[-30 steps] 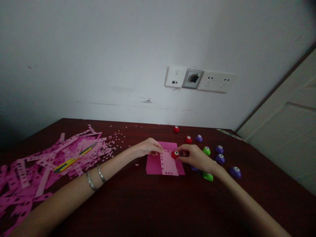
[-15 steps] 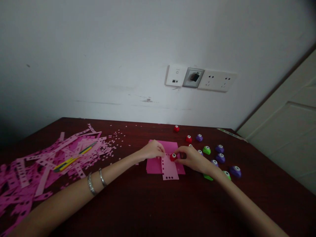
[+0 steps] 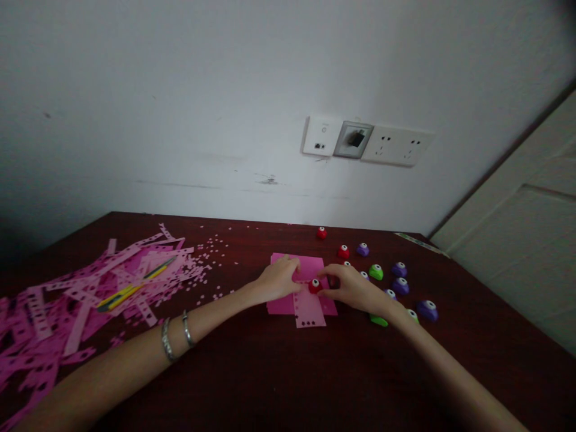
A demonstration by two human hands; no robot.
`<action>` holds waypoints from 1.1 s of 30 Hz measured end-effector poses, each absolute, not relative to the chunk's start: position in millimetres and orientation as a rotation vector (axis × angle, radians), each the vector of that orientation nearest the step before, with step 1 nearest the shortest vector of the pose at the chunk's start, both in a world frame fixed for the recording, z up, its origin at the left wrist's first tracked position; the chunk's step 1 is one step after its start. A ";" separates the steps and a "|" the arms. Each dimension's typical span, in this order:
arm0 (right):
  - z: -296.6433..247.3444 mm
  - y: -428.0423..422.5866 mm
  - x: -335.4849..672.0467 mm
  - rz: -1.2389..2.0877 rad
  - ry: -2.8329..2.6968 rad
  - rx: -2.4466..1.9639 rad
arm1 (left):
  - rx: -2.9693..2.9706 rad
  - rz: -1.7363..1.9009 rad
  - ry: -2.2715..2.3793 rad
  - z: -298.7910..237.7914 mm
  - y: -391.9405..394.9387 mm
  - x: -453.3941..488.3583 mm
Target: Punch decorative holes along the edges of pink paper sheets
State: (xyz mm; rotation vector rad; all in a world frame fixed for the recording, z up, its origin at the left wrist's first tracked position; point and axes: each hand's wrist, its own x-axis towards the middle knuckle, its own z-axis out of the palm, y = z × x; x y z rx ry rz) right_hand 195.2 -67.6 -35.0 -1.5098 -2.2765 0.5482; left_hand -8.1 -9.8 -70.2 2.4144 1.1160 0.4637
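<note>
A small red craft punch (image 3: 314, 287) with a white button sits at the upper edge of a narrow light-pink paper piece (image 3: 309, 312). Dark punched holes line that piece's left side and bottom edge. The fingers of my right hand (image 3: 351, 288) are closed around the punch from the right. My left hand (image 3: 278, 279) is just left of it, thumb and forefinger apart, the thumb close to the paper's upper left corner. Beneath both lies a stack of deeper-pink sheets (image 3: 281, 306), partly covered by my left hand.
Several purple, green and red punches, including a purple one (image 3: 427, 310) and a red one (image 3: 321, 233), stand to the right and back. Punched pink strips (image 3: 85, 294) pile up at left, with yellow-handled tools (image 3: 121, 297) on top. Wall sockets (image 3: 396, 145) are behind the table.
My left thumb and forefinger have spread from a pinch on the light-pink paper. The punch in my right hand has shifted very slightly left.
</note>
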 end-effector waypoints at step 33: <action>-1.7 -22.4 176.1 1.863 -1.977 -1.979 | 1.824 -0.527 0.846 -18.4 35.4 38.3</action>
